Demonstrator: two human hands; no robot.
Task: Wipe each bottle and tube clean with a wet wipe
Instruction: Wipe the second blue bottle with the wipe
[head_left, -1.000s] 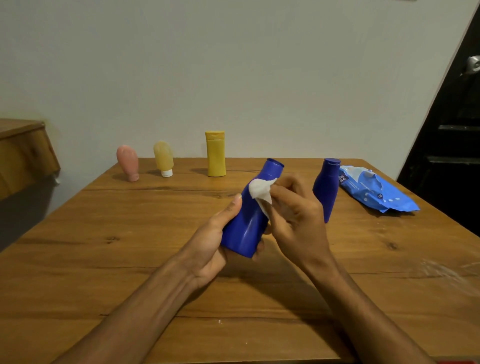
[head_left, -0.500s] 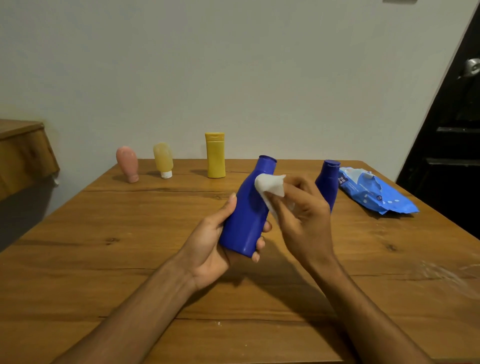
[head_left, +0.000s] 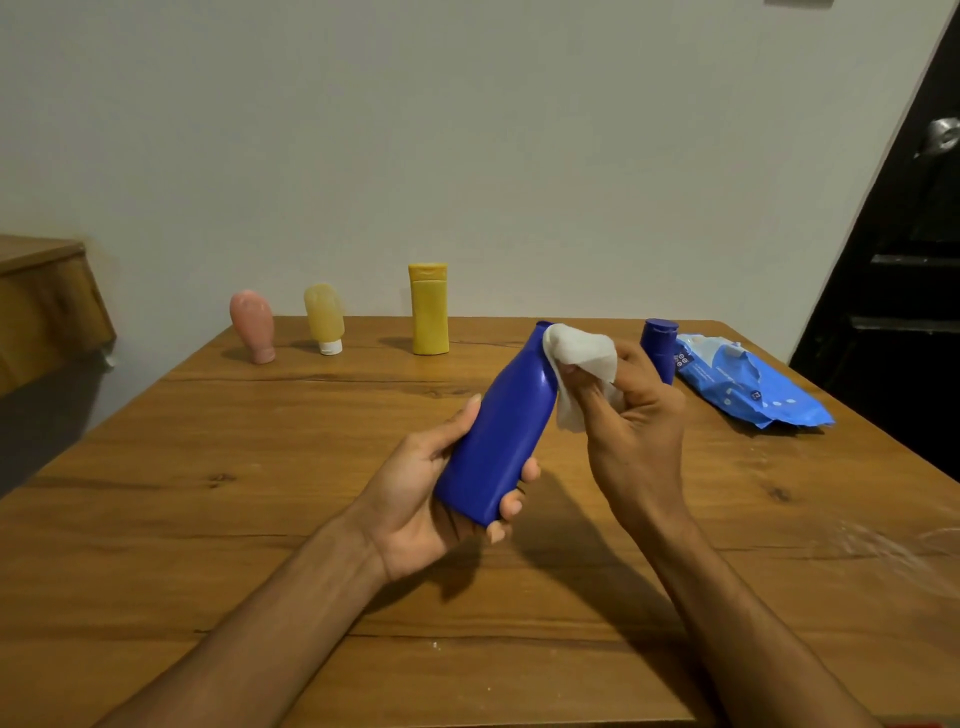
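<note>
I'm wiping the neck of the blue bottle (head_left: 501, 441), which I hold tilted above the table (head_left: 208, 519). My left hand (head_left: 413, 512) wraps its lower half, with the thumb along one side and the fingertips curled round the base. My right hand (head_left: 639, 441) pinches the wet wipe (head_left: 582, 356) against the bottle's shoulder. Next, I judge, I should turn the bottle and draw the wipe down its body. The wipe hides the cap, and my right hand covers most of the second blue bottle (head_left: 658, 345) behind it.
</note>
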